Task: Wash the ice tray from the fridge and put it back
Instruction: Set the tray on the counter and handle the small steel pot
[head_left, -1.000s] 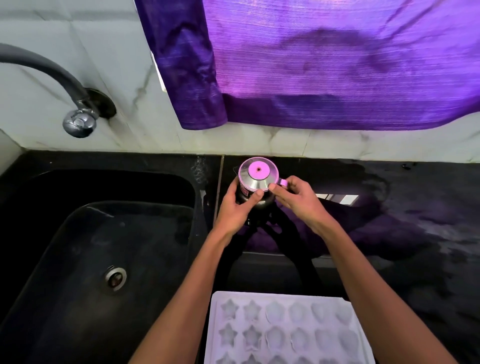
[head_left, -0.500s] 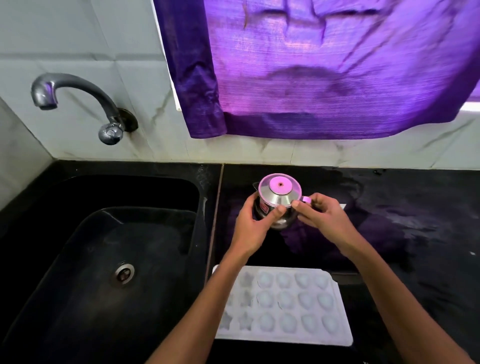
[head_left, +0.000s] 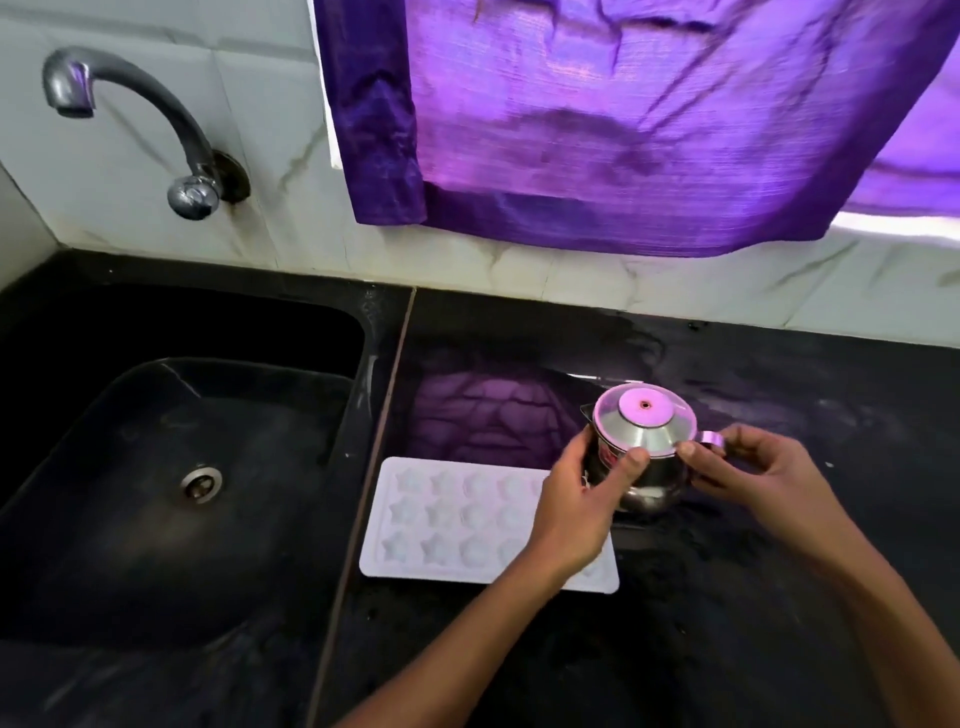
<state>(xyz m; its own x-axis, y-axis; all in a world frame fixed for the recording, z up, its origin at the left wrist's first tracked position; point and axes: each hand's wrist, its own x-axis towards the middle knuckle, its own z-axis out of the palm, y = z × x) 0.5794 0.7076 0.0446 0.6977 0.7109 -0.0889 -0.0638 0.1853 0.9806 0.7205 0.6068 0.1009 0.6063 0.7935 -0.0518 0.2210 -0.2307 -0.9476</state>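
A small steel pot (head_left: 641, 457) is being gripped by 2 hands on the black bench (head_left: 779, 597): the left hand (head_left: 576, 509) is being curled round its body, the right hand (head_left: 753, 473) is being pinched on its handle. The white ice tray (head_left: 457, 519) is being left flat at 8 o'clock from the pot, long axis running 9 to 3, partly under the left wrist, the nearer hand, just beside the sink (head_left: 358, 364).
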